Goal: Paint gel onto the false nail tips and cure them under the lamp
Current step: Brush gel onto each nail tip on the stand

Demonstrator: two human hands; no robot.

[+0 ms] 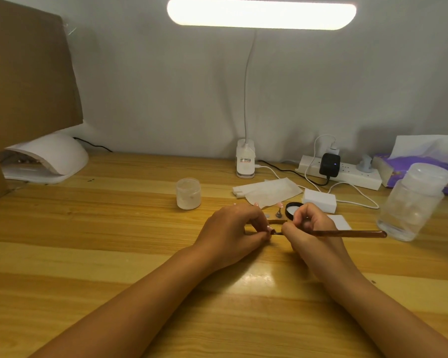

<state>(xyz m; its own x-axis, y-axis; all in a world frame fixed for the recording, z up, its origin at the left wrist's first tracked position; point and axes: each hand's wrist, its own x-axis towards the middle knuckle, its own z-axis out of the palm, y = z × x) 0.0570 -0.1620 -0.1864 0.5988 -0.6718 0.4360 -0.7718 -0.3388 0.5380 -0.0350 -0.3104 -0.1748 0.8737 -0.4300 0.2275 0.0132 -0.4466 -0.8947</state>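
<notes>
R hand point(309, 229) brush point(347, 233) tip touching nail tip point(270, 229) in L hand point(233, 233).

Your left hand point(233, 228) pinches a small pinkish false nail tip point(270, 229) low over the pale wooden table point(114, 254). Your right hand point(308, 228) grips a slim brown brush point(347, 233), and its tip meets that nail. Just behind your hands lies a round black lid point(291, 209). A small clear jar with whitish contents point(188, 193) stands farther left, and the white dome curing lamp point(49, 158) sits at the far left.
</notes>
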